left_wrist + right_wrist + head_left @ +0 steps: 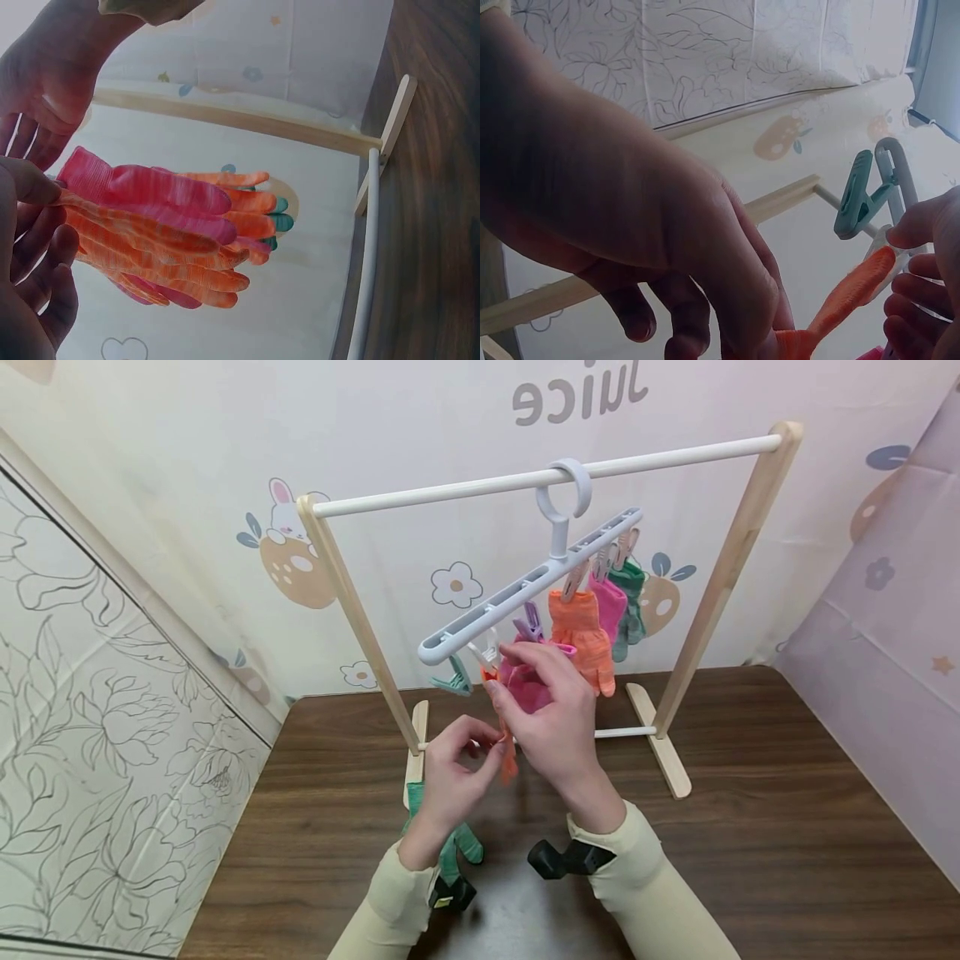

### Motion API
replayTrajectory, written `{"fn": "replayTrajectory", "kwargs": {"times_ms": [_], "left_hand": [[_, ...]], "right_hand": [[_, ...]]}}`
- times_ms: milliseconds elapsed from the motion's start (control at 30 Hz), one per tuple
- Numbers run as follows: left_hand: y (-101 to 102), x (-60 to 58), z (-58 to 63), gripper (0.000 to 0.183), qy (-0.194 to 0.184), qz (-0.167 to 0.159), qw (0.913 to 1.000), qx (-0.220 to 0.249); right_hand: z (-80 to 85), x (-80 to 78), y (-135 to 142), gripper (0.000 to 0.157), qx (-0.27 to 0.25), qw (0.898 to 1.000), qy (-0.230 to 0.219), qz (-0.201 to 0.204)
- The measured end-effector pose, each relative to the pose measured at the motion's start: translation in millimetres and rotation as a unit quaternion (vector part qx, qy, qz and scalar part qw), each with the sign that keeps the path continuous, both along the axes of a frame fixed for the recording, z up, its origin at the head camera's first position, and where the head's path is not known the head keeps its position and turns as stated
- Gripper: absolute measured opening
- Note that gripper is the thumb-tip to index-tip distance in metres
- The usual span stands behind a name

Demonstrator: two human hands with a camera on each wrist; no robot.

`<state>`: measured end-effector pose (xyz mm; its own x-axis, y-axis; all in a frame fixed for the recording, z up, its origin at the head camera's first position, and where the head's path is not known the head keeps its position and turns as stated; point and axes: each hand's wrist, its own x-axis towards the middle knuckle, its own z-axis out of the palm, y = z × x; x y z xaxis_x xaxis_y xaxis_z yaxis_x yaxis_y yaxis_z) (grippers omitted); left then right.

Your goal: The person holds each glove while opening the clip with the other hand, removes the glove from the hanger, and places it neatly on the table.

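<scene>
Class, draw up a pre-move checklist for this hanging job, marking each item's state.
1. Hanger hooked over the rail: ok.
2. Orange glove pinched by the left hand: ok.
3. White clip closed on that glove's cuff: cannot tell; the right hand crowds the spot.
4. Teal clip free of any glove: ok.
5. Green glove near the left wrist hung up: not ok; it lies on the table.

I see passage between the right post (727,568) and hanging green glove (632,610); the hanger (517,593) bars my way overhead.
</scene>
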<state>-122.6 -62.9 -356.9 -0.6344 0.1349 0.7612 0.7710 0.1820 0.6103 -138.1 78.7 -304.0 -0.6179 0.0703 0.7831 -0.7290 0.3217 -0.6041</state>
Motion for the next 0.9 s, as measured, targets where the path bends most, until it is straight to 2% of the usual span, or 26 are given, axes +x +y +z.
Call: {"fn": "replayTrajectory", "kwargs": {"times_ms": [133, 367, 500, 667, 900], "left_hand": [[1.7, -2.2, -4.7, 0.004, 0.001, -0.015, 0.9999, -0.006], [2.2, -14.9, -30.4, 0.005, -0.012, -0.030, 0.9993, -0.020], [2.7, -16.6, -35.1, 0.009, -0.007, -0.032, 0.9991, -0.027], [6.0, -13.1, -31.2, 0.017, -0.001, -0.037, 0.9989, -0.030], [12.0, 0.7, -7.0, 0.019, 0.007, -0.055, 0.9978, -0.035]], "right_hand": [[1.0, -0.2, -0.7, 0.039, -0.004, 1.000, 0.003, -0.002], [1.3, -0.7, -1.0, 0.039, -0.019, 1.000, -0.013, 0.002], [2.2, -1.1, -1.5, 0.040, -0.026, 0.999, -0.025, 0.004], [4.5, -1.5, -2.5, 0.040, -0.036, 0.998, -0.042, 0.007], [7.2, -3.1, -3.0, 0.040, -0.057, 0.996, -0.060, 0.010]]}}
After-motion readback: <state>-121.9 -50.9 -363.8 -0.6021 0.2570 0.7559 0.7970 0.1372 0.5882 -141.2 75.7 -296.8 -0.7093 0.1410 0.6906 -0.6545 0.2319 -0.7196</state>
